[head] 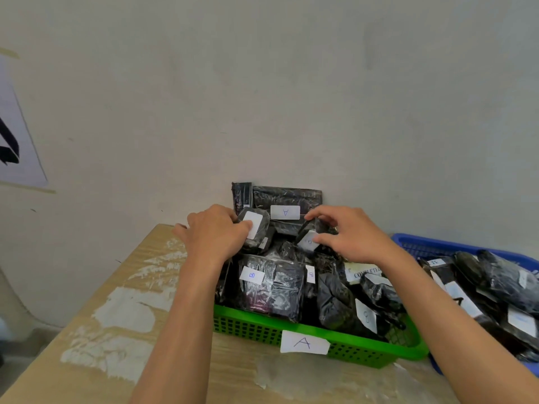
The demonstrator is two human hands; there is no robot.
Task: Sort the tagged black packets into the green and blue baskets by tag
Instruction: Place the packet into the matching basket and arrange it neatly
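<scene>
The left hand, just left of the frame's centre, has its fingers curled round a small black packet and grips it, the thumb lying against the packet's white tag, on which no letter can be seen. Just to the right, the right hand pinches a second packet between thumb and fingers, at its white tag; the letter there is too blurred to read. Both packets sit on top of a heap of black packets that fills the green basket in the lower centre, whose front wall carries a paper label marked A. Behind the hands a packet tagged A stands upright against the wall; below the left hand lies a packet tagged B. At the right edge the blue basket holds more tagged packets. Both baskets rest on a worn wooden table. A poster hangs at the left edge.
</scene>
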